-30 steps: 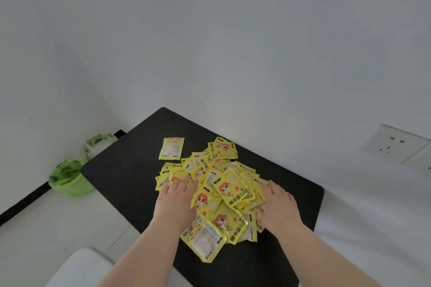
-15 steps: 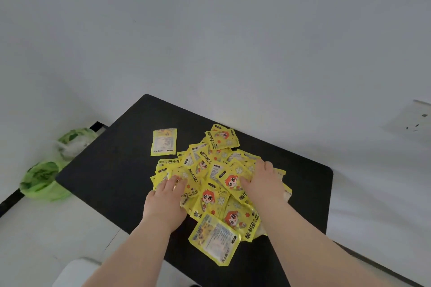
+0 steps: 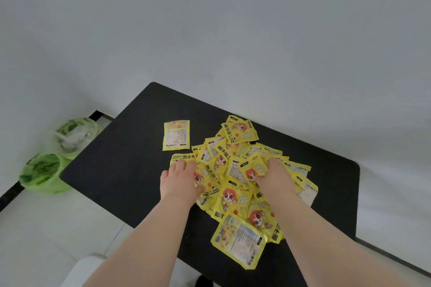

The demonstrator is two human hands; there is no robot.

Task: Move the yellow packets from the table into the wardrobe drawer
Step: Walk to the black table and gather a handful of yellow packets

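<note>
A heap of yellow packets (image 3: pixel 235 170) with cartoon faces lies on the black table (image 3: pixel 121 165). My left hand (image 3: pixel 179 182) sits on the heap's left edge, its fingers curled into the packets and its thumb pressed against them. My right hand (image 3: pixel 272 177) is on the right middle of the heap, fingertips dug down among the packets. One packet (image 3: pixel 176 135) lies apart at the back left, face down. Another face-down packet (image 3: pixel 238 242) sticks out at the front. No wardrobe drawer is in view.
Two green plastic bags, the nearer green bag (image 3: pixel 42 172) and the farther green bag (image 3: pixel 74 135), stand on the pale floor left of the table. A white rounded object (image 3: pixel 86 270) is at the bottom left. A grey wall runs behind the table.
My right hand came from the heap's right side onto its middle. Both hands went from lying flat to curling their fingers into the packets. The camera tilted down and closer.
</note>
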